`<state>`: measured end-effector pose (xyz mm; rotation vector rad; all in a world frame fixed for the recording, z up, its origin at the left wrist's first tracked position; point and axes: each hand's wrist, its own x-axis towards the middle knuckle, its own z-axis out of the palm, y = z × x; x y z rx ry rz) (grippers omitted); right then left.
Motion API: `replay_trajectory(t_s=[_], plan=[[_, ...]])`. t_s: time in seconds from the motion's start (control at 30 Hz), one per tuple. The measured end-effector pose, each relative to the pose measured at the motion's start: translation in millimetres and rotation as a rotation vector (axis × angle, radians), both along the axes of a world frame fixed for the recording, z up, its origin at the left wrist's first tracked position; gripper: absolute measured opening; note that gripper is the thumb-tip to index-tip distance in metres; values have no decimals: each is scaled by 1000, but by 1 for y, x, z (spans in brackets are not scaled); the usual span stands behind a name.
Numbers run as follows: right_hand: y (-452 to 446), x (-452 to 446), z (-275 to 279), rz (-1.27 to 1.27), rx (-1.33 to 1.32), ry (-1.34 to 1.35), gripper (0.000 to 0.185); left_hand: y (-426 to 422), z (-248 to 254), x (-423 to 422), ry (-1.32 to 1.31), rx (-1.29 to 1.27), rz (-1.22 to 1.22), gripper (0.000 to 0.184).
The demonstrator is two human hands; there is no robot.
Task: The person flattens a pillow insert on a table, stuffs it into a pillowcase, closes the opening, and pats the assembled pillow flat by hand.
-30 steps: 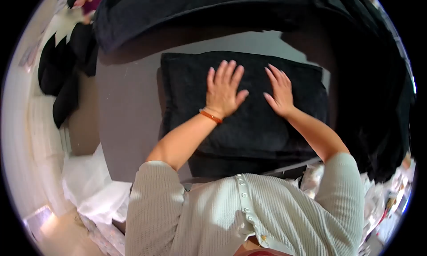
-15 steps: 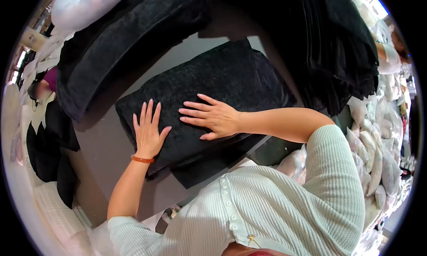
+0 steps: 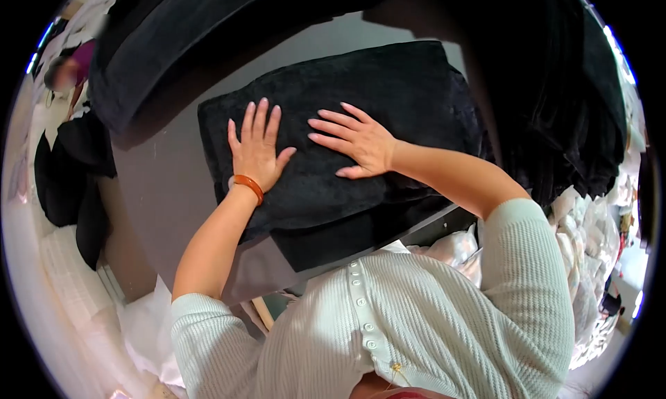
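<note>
Spread on the grey table (image 3: pixel 159 191) in front of me lies a black, plush fabric piece (image 3: pixel 354 73), folded or stacked in layers. My left hand (image 3: pixel 258 148) rests flat on its left part, fingers apart and pointing away from me. Further right, my right hand (image 3: pixel 364 144) also lies flat on the fabric, its fingers spread and pointing left. Neither hand grips anything. A lower black layer (image 3: pixel 312 250) sticks out toward me at the near edge.
A long black fabric roll or pile (image 3: pixel 166 59) lies at the back left. Stacked black fabric (image 3: pixel 569 108) stands at the right. White bagged items (image 3: pixel 586 239) fill the floor on the right. Another person (image 3: pixel 69 70) is at the far left, near black pieces (image 3: pixel 76 170).
The view has shifted and turned slightly. Both hands stay flat and spread on the black fabric; my left hand appears a little farther up it.
</note>
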<state>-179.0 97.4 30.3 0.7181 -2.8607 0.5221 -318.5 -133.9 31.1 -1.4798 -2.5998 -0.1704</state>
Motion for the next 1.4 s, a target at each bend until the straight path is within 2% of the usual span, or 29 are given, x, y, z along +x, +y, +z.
replay_trajectory(t_s=[0.1, 0.17, 0.2, 0.27, 0.37, 0.5, 0.63, 0.67, 0.73, 0.83, 0.9, 1.03, 1.2, 1.27, 1.33, 1.4], plan=[[-24, 42, 4, -7, 68, -78, 78, -34, 9, 36, -99, 11, -49, 85], [-35, 58, -6, 30, 58, -97, 79, -53, -9, 51, -120, 66, -73, 87], [-32, 51, -14, 40, 49, -102, 79, -56, -16, 55, -99, 98, -81, 88], [-17, 27, -28, 8, 16, -90, 77, -32, -21, 34, -116, 6, -23, 79], [-16, 19, -20, -38, 47, 2, 77, -24, -29, 26, 6, 111, -18, 77], [-22, 36, 11, -59, 70, -7, 75, -28, 3, 41, -33, 119, 2, 73], [-15, 36, 50, -44, -53, -48, 70, -2, 42, 91, -172, 347, 5, 76], [-9, 38, 54, -63, -95, -50, 68, 10, 43, 108, -175, 347, -11, 78], [-2, 45, 59, -225, 53, 43, 65, 23, 32, 120, -204, 296, -37, 84], [11, 61, 42, -404, 236, 18, 64, 31, 6, 111, -196, 265, -16, 87], [29, 48, 21, -396, 159, 40, 64, 48, -9, 104, -248, 225, -48, 86], [58, 5, -5, -418, 38, 161, 64, 96, -13, 64, -121, 214, 17, 83], [42, 34, -5, -380, -48, 215, 67, 68, -17, 93, -120, 114, 16, 88], [37, 43, 5, -417, 5, 197, 68, 65, -12, 96, -73, 167, 0, 87], [30, 50, 14, -433, 87, 186, 69, 55, 3, 96, -98, 275, -56, 80], [35, 62, 20, -401, 48, 168, 68, 48, 30, 96, -187, 240, -96, 68]])
